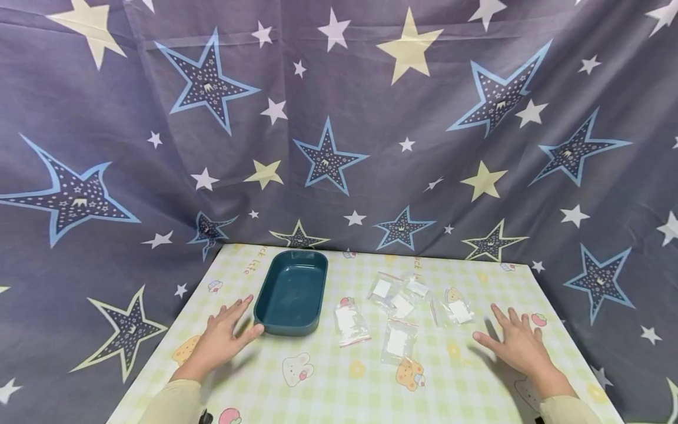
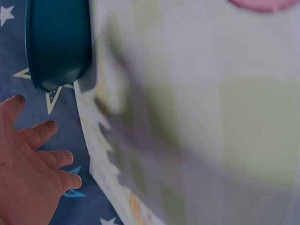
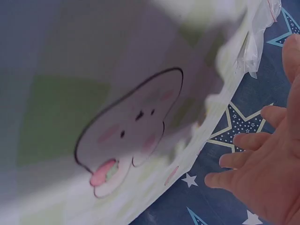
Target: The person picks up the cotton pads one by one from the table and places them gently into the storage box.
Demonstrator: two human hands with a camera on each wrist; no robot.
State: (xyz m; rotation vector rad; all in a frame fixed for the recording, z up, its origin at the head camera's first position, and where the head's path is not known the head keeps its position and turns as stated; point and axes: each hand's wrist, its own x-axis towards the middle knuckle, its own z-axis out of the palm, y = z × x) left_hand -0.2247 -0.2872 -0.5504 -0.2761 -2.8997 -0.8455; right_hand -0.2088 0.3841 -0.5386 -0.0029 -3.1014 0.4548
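My left hand (image 1: 222, 335) hovers flat with spread fingers over the table, its thumb just short of the near left corner of a teal oblong tray (image 1: 291, 292). The tray is empty; its side (image 2: 56, 42) shows in the left wrist view above my fingers (image 2: 44, 133). My right hand (image 1: 516, 341) is open too, fingers spread, near the table's right side. Several small clear zip bags with white inserts (image 1: 399, 306) lie between the tray and my right hand. One bag (image 3: 258, 37) shows at the top of the right wrist view, beyond my fingers (image 3: 248, 140).
The table carries a pale green checked cloth with cartoon prints (image 1: 339, 388). A dark blue star-patterned curtain (image 1: 339, 118) hangs behind and drapes down both sides of the table.
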